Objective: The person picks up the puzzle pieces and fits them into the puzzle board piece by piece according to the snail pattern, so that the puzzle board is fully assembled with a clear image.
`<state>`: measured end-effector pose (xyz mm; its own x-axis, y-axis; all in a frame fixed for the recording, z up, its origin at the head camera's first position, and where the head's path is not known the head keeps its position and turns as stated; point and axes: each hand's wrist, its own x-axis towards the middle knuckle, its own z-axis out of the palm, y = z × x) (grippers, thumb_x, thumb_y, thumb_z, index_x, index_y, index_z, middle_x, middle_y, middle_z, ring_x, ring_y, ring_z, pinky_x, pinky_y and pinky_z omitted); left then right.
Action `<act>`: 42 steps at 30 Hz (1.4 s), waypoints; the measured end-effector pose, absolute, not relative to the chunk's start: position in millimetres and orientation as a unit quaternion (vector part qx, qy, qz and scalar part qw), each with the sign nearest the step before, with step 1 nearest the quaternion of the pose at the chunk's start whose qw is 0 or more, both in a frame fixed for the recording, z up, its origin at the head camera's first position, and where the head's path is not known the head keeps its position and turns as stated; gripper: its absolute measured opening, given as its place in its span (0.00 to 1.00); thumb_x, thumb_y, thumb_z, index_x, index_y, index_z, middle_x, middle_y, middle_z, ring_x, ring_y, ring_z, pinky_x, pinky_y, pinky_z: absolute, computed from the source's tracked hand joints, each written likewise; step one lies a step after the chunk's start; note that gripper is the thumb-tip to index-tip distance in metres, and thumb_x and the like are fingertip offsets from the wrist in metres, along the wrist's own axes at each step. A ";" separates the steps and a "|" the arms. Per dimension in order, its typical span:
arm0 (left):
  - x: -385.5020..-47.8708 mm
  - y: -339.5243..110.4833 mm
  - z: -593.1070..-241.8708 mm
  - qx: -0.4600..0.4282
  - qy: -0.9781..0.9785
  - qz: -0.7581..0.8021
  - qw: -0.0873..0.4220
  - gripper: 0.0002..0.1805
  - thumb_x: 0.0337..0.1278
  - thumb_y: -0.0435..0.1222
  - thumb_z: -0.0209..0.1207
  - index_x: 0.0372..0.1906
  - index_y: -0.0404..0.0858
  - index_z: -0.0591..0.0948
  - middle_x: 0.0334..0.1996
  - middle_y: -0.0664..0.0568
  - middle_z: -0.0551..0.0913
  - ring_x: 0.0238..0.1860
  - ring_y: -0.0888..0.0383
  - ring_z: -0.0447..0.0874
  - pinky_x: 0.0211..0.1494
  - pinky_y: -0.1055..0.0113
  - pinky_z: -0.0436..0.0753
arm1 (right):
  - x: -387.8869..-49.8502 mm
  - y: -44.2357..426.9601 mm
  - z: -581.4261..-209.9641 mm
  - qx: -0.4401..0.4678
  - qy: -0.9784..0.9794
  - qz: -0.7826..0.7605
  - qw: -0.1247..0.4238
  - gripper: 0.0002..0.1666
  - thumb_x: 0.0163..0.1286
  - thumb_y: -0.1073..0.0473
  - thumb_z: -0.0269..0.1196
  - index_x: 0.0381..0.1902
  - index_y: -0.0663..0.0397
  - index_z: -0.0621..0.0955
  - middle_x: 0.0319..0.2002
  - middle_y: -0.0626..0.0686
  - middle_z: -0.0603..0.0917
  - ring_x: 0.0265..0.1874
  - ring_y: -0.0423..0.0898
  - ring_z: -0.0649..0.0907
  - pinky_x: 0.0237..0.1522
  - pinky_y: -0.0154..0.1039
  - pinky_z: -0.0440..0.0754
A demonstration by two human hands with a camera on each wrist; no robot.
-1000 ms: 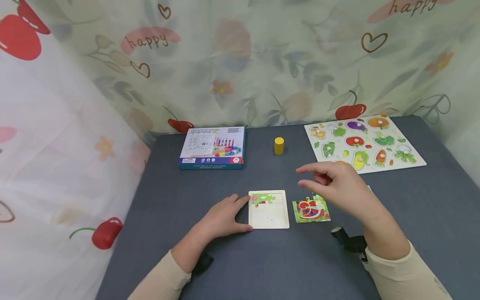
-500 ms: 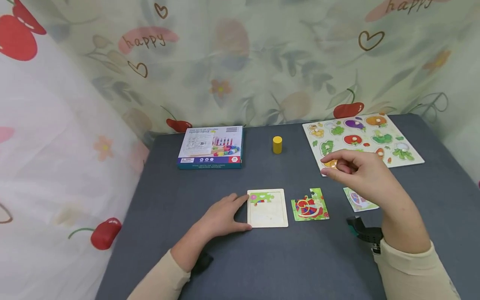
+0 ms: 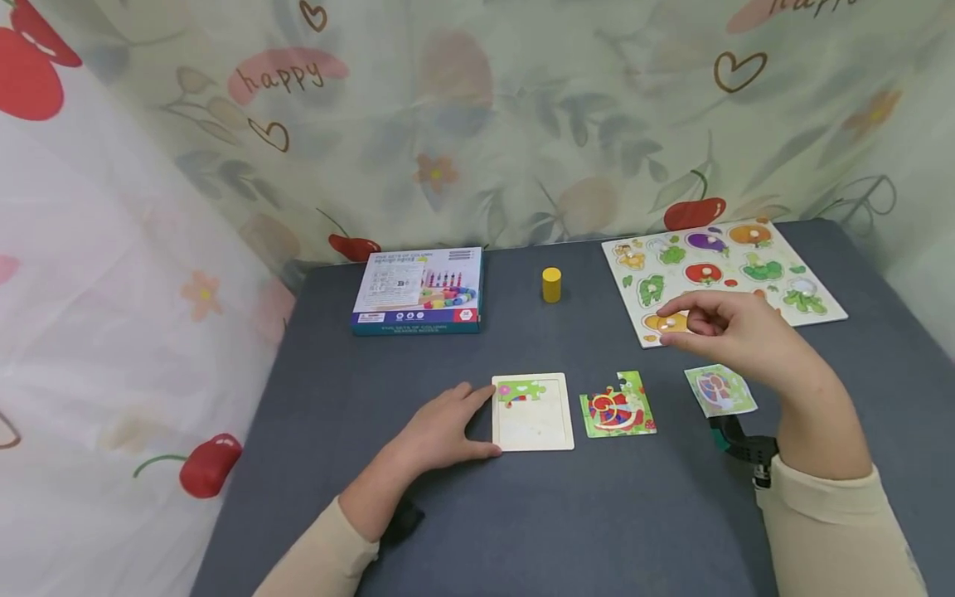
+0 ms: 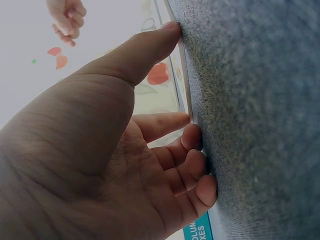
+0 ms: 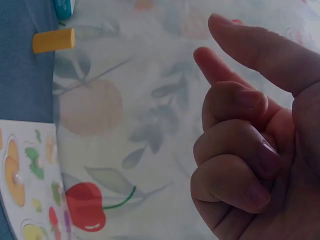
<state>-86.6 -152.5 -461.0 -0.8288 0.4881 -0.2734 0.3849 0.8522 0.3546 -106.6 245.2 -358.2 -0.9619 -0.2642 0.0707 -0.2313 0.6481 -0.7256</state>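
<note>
My left hand [image 3: 448,431] lies at the left side of a square wooden tray [image 3: 533,429], its index finger and thumb touching the edge near the two left corners. Green joined puzzle pieces [image 3: 525,390] fill the tray's upper left part. Right of the tray, joined pieces with a red spiral picture [image 3: 618,414] lie on the cloth, with a notch at the top left. My right hand [image 3: 753,336] hovers above a small picture card [image 3: 719,390]; in the right wrist view the hand [image 5: 250,130] holds nothing, thumb and index apart, other fingers curled.
A boxed set [image 3: 418,290] stands at the back left and a yellow cylinder [image 3: 551,285] at the back middle. The white vegetable board [image 3: 671,286] lies at the back right, partly behind my right hand. A patterned curtain [image 3: 522,124] hangs behind the table.
My right hand has moved right, away from above the spiral picture, uncovering its notched top and the small card. My left hand has stayed at the tray.
</note>
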 end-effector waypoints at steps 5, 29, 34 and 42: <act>-85.2 -153.7 -462.3 0.228 0.945 0.144 0.184 0.52 0.52 0.62 0.71 0.79 0.46 0.66 0.54 0.48 0.76 0.48 0.54 0.74 0.51 0.56 0.77 | -114.6 250.4 -369.8 -0.137 0.901 -0.405 0.068 0.16 0.66 0.55 0.74 0.48 0.55 0.85 0.26 0.50 0.70 0.22 0.41 0.67 0.28 0.37 0.68; -88.2 -152.8 -461.1 0.225 0.946 0.142 0.186 0.52 0.52 0.62 0.71 0.79 0.46 0.66 0.55 0.48 0.76 0.50 0.54 0.74 0.51 0.57 0.77 | -149.9 257.1 -436.3 -0.137 0.846 -0.457 0.236 0.24 0.63 0.63 0.74 0.54 0.66 0.82 0.24 0.49 0.67 0.23 0.43 0.67 0.30 0.37 0.69; -88.3 -152.5 -460.6 0.223 0.946 0.141 0.189 0.52 0.52 0.62 0.71 0.79 0.47 0.66 0.57 0.47 0.76 0.50 0.53 0.74 0.52 0.56 0.77 | -152.5 255.4 -445.5 -0.139 0.832 -0.471 0.260 0.23 0.63 0.64 0.74 0.53 0.67 0.81 0.24 0.50 0.68 0.23 0.43 0.68 0.31 0.36 0.68; -89.0 -153.0 -461.7 0.226 0.945 0.141 0.188 0.52 0.52 0.63 0.70 0.79 0.47 0.66 0.57 0.48 0.76 0.51 0.54 0.74 0.52 0.56 0.77 | -156.0 251.4 -457.4 -0.135 0.819 -0.472 0.295 0.22 0.63 0.66 0.73 0.53 0.68 0.80 0.24 0.50 0.69 0.23 0.42 0.68 0.30 0.36 0.67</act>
